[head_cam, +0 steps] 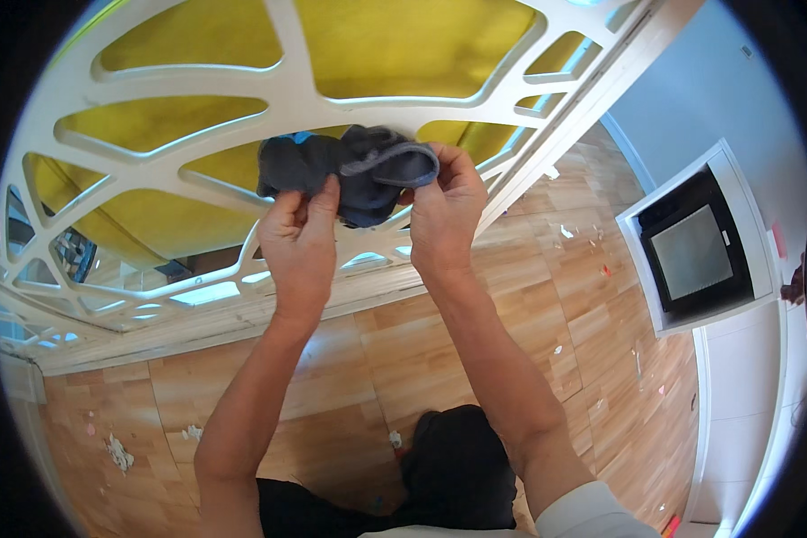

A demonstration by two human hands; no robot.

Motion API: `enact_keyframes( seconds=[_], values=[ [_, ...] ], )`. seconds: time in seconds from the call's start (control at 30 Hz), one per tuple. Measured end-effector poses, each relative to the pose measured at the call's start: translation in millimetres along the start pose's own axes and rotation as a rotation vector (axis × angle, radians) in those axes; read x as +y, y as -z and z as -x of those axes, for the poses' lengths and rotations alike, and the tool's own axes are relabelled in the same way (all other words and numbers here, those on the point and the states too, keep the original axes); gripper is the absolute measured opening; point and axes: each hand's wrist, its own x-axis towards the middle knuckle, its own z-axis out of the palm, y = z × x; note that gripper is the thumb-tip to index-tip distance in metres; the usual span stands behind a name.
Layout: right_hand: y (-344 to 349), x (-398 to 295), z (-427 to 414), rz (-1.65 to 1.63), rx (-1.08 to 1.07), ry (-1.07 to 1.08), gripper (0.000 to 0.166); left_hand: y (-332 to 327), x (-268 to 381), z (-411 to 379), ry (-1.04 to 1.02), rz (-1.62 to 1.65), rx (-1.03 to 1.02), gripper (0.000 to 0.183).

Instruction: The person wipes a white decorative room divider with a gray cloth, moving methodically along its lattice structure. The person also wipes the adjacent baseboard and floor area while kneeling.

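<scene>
Both hands are raised in front of a white openwork screen, holding a bunched dark grey cloth [309,161] between them. My left hand [299,245] pinches its lower left part between thumb and fingers. On the other side, my right hand [449,208] grips a looped, lighter-edged end of the cloth, which looks like a cuff or hem. A small bright blue patch shows at the top left of the bundle. Folds hide its full shape, so I cannot tell whether it is one piece or a pair.
The white lattice screen [235,84] stands close ahead, with yellow upholstered furniture [403,54] behind it. Scraps of white paper [120,452] litter the wood-patterned floor [336,363]. To the right is a white cabinet [746,202] with a black-framed appliance [693,252] in its recess.
</scene>
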Motion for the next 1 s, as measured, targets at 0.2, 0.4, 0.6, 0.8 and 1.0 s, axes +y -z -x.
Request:
enact_keyframes(
  seconds=[0.2,0.4,0.6,0.8,1.0],
  values=[
    [54.8,26.6,-16.5,0.134,0.189,0.08,0.011,-60.0,-23.8,30.4,0.136,0.087,0.005,0.006],
    [82.7,30.9,-26.5,0.506,0.174,0.235,0.013,-82.3,-44.5,34.1,0.444,0.119,-0.11,0.016],
    [58.3,26.0,-34.6,0.777,0.025,0.378,0.016,-64.0,-20.7,27.4,0.415,0.107,-0.059,0.019],
    [21.7,-17.6,-42.1,0.162,-0.207,-0.116,0.018,-52.3,16.0,11.0,0.264,0.098,0.058,0.018],
    [30.9,-13.4,-49.8,-0.222,-0.113,-0.308,0.006,-68.1,25.0,-2.7,0.235,0.11,0.041,0.017]
  ],
)
